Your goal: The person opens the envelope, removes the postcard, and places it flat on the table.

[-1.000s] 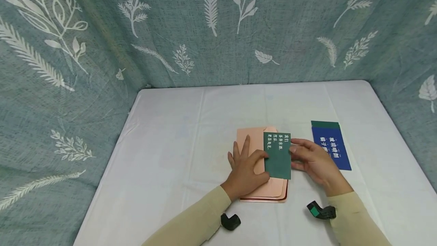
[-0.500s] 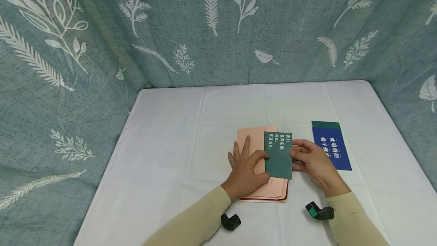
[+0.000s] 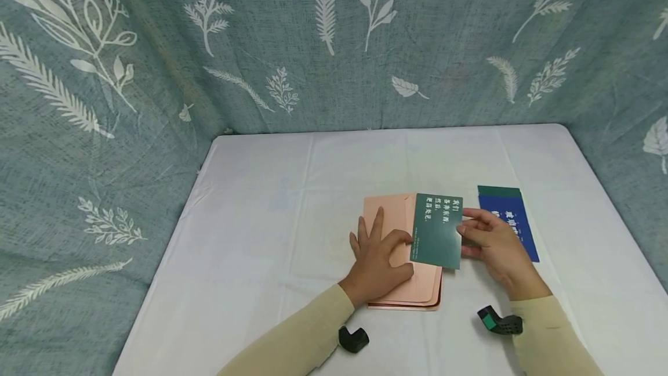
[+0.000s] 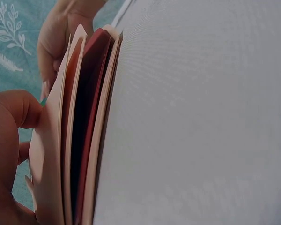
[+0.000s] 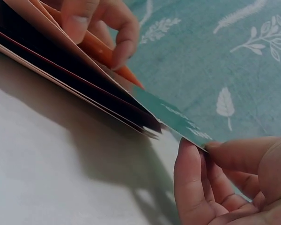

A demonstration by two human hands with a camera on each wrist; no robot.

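A dark green card (image 3: 437, 237) with white lettering overlaps the right side of a pink folder (image 3: 409, 290) and sticks out past its edge. My right hand (image 3: 498, 248) pinches the card's right edge between thumb and fingers; the right wrist view shows the same grip on the card's corner (image 5: 196, 136). My left hand (image 3: 377, 263) rests on the folder with fingers spread, its index finger and thumb reaching towards the card's left side. In the left wrist view the folder (image 4: 48, 159) stands slightly parted into several layers, with a dark red inner one.
To the right, partly behind my right hand, lie a blue card (image 3: 522, 239) with white lettering and a green strip (image 3: 498, 191) at its top. A white cloth covers the table (image 3: 271, 219). Teal curtains (image 3: 334, 91) with white leaves hang round it.
My right hand has moved right and slightly up, drawing the green card further off the folder and tilting it. The left hand has stayed in place.
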